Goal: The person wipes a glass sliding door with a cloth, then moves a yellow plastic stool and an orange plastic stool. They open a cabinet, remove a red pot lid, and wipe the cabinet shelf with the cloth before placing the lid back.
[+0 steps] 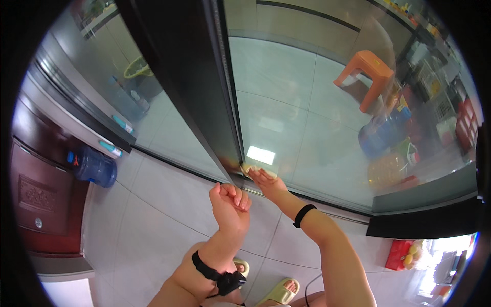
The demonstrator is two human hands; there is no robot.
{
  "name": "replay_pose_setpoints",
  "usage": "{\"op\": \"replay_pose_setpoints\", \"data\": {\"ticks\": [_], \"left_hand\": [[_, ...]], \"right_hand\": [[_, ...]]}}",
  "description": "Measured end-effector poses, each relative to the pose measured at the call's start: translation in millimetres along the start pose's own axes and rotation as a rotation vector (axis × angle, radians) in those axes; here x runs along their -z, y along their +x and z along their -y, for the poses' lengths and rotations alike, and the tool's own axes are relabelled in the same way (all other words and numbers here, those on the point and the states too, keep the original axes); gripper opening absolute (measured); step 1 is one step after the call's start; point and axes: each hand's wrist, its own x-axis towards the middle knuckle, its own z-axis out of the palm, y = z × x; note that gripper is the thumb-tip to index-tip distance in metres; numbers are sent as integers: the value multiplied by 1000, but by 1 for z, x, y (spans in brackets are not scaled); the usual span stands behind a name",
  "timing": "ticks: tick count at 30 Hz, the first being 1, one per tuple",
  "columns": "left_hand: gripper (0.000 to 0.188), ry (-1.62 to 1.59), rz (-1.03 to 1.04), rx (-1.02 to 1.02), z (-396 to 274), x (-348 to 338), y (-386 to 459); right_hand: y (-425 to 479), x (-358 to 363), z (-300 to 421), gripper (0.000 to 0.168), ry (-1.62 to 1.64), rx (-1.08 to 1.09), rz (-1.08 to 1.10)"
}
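Note:
My right hand (pixel 267 183) presses a pale yellow cloth (pixel 251 169) flat on the lower corner of a glass door panel (pixel 276 126). That corner meets the dark door frame (pixel 199 88), and the fingers cover part of the cloth. To its left, my left hand (pixel 230 205) hovers in front of the frame's foot with the fingers curled in; nothing shows in it. Each forearm wears a black band, and the left band (pixel 205 266) carries a small black device (pixel 230 283).
Behind the glass are an orange plastic stool (pixel 370 63), a blue water jug (pixel 383 128) and an oil bottle (pixel 385 169). At left, another water jug (pixel 96 167) stands by a dark red cabinet (pixel 42 192). A red box (pixel 399 254) sits on the tiled floor (pixel 161 238) at right.

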Motion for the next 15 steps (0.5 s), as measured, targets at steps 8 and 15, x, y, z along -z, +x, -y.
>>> {"op": "replay_pose_setpoints", "data": {"ticks": [8,15], "left_hand": [[35,116,75,117,23,-2,0],[27,232,103,389,71,-22,-8]], "right_hand": [[-42,-19,-13,62,-44,43,-22],[-141,105,-188,60,104,-995,-691]]}}
